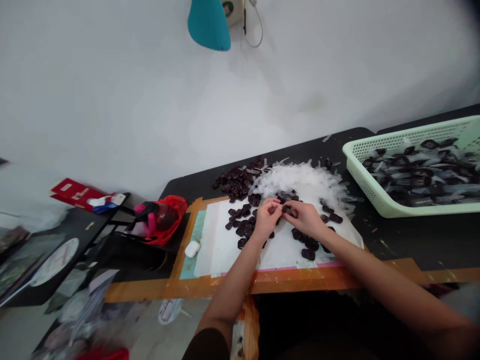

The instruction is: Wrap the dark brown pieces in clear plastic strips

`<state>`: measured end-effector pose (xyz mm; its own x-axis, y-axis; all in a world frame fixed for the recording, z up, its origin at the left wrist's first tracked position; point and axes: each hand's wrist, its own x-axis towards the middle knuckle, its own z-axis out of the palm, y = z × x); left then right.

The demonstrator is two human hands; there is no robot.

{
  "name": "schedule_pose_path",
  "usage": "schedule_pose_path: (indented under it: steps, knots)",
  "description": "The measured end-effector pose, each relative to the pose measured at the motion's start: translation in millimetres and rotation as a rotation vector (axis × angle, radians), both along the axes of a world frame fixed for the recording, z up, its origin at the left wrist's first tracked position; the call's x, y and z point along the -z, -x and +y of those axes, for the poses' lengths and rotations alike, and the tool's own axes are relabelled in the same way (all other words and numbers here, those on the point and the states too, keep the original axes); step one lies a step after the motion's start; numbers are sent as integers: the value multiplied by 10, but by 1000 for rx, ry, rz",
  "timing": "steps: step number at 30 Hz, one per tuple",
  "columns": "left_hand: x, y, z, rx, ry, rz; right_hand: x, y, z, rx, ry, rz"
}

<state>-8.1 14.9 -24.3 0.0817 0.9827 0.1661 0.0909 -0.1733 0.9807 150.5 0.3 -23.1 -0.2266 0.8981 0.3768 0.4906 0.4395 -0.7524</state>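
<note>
Pinching a small dark piece [287, 209], the right hand [306, 218] meets the left hand [268, 217] — both grips nearly closed, left's contents unclear.

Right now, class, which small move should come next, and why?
Perhaps the left hand should press one of the translucent strips against the small dark piece in the right hand: other dark pieces lie loose on the white sheet, and the light green basket holds such pieces mixed with strips. Whether one is already attached is unclear.

Pieces [308, 254] lie scattered on a sheet [228, 260], strips [300, 177] heaped behind them, a basket [362, 180] to the right.
</note>
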Motion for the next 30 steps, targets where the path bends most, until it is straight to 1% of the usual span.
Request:
schedule_pose_path:
  steps: [3,5,6,7,9,10,11,12,15,17,18,19,21,22,23,24,26,28,30]
  knots:
    - [-14,6,3,-103,-8,-16,-12,-14,-19,140,-75,-141]
    - [-12,15,10,-133,3,-44,-8,-19,-31,173,-107,-202]
    - [-7,20,13,-105,38,-62,-4,-22,-35,172,-125,-227]
    - [0,24,15,-50,94,-79,1,-23,-38,164,-141,-244]
    - [17,28,15,102,205,-71,13,-21,-40,135,-158,-255]
    - [23,27,13,164,225,-44,19,-16,-40,118,-157,-252]
    - [26,26,11,197,212,-9,24,-8,-41,101,-147,-247]
    - [25,25,8,197,178,24,27,0,-41,89,-129,-241]
    - [-11,42,8,95,83,80,6,2,-41,58,-59,-184]
    - [-50,87,24,55,45,109,-47,-55,-23,49,-8,-23]
    - [-70,121,38,35,17,121,-85,-107,-4,72,-4,131]
    - [-87,159,55,1,-16,134,-126,-172,24,106,-5,328]
    - [-103,228,87,-97,-87,197,-204,-314,97,250,-95,836]
    - [-100,249,96,-129,-123,260,-230,-374,137,250,-99,1041]
    - [-90,255,98,-132,-160,347,-242,-416,172,218,-58,1155]
    - [-73,246,92,-101,-198,450,-240,-436,199,208,-21,1182]
    - [-30,192,58,11,-264,669,-198,-414,219,201,34,1080]
    - [8,116,7,111,-285,853,-130,-339,200,184,71,876]
    - [20,55,-38,188,-286,943,-63,-260,167,158,101,658]
